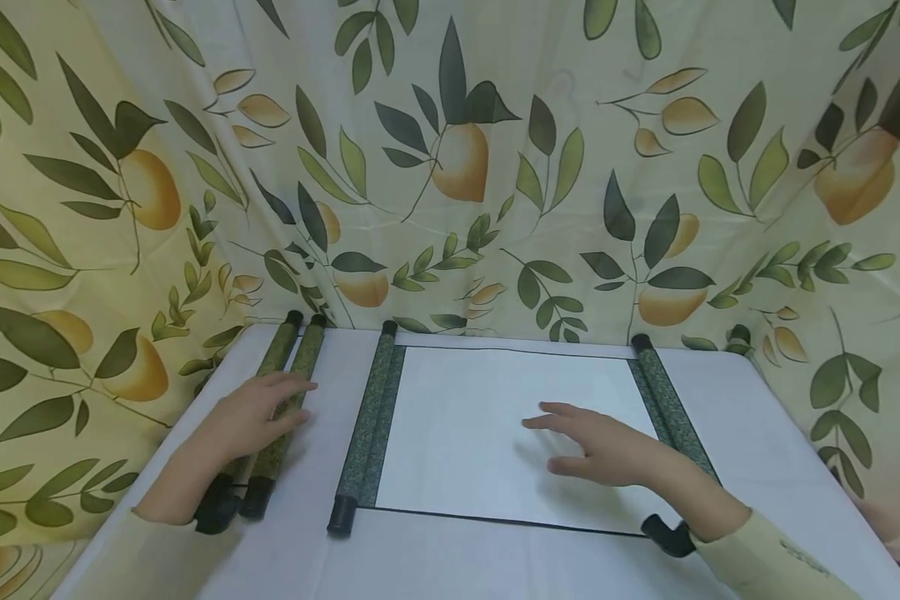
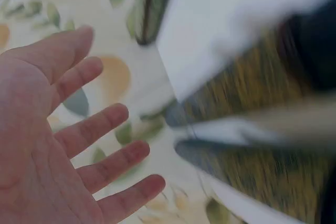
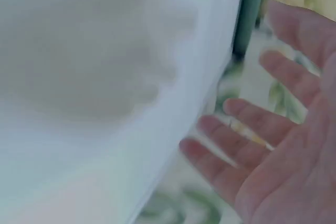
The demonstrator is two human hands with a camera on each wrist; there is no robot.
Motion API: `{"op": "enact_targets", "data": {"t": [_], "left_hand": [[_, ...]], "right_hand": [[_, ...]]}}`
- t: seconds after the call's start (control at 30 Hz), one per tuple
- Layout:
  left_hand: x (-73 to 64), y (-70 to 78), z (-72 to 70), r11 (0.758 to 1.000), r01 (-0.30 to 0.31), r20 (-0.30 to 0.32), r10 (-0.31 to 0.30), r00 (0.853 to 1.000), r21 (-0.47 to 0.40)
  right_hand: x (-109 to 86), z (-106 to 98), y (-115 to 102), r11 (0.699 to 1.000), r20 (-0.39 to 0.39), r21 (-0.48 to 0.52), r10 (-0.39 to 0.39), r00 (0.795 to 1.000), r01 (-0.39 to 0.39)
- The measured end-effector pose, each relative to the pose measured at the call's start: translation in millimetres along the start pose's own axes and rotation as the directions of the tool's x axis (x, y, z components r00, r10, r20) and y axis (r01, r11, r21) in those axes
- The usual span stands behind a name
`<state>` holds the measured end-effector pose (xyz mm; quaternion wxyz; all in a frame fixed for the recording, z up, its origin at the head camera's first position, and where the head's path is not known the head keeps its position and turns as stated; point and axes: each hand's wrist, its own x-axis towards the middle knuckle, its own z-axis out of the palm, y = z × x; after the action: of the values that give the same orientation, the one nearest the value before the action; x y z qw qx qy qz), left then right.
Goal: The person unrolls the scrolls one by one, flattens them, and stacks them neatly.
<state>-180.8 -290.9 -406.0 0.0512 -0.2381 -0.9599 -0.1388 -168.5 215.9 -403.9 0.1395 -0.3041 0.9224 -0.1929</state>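
Observation:
A scroll (image 1: 510, 433) lies partly unrolled on the table, its blank white sheet spread between two dark green rolled ends with black knobs. Over the right part of the sheet hovers my right hand (image 1: 607, 446), fingers extended, casting a soft shadow. To the left, two more rolled scrolls (image 1: 300, 367) in olive green lie side by side. My left hand (image 1: 251, 417) is above them, overlapping their middle in the head view. In the left wrist view the left hand (image 2: 58, 145) has spread fingers and holds nothing. The right hand (image 3: 283, 135) shows a bare palm in its wrist view.
A white cloth covers the table (image 1: 450, 567). Behind and beside it hangs a cream curtain (image 1: 547, 75) printed with leaves and orange fruit. Another dark rolled end (image 1: 738, 337) shows at the table's far right corner.

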Motion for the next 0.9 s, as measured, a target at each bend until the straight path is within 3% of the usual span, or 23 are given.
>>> {"op": "enact_targets", "data": {"t": [0.13,0.23,0.33,0.43,0.53,0.6,0.7,0.9], "left_hand": [[-9.1,-29.6,-16.2,0.998,0.003,-0.009,-0.004,1.0,-0.055],[-13.2,-52.6,-20.9,0.996,-0.045,-0.035,0.042,0.999,-0.08],[-16.0,-73.5,-19.3,0.99,-0.079,-0.041,0.075,0.996,-0.117],[-19.5,-88.8,-13.4,0.984,-0.017,0.001,0.018,1.0,-0.178],[-23.4,-96.8,-7.9,0.958,0.116,0.092,-0.095,0.991,-0.264],[-25.2,-100.2,-4.2,0.918,0.205,0.156,-0.16,0.975,-0.34],[-26.5,-102.8,-0.9,0.853,0.281,0.221,-0.2,0.954,-0.44],[-22.5,-101.7,2.0,0.746,0.365,0.308,-0.223,0.925,-0.556]], "right_hand": [[45.3,9.2,-31.6,0.972,0.035,0.197,-0.139,0.99,0.129],[82.0,16.4,-55.7,0.914,0.04,0.359,-0.215,0.976,0.187],[118.1,24.7,-82.2,0.862,0.022,0.456,-0.26,0.965,0.222],[150.3,34.7,-109.1,0.8,0.006,0.561,-0.26,0.965,0.212],[175.8,46.4,-135.3,0.692,0.02,0.704,-0.242,0.97,0.158],[189.7,56.7,-150.3,0.606,0.044,0.789,-0.225,0.973,0.104],[206.3,73.9,-169.1,0.493,0.085,0.87,-0.189,0.978,0.02],[227.3,97.2,-195.6,0.286,0.173,0.947,-0.063,0.983,-0.149]]}}
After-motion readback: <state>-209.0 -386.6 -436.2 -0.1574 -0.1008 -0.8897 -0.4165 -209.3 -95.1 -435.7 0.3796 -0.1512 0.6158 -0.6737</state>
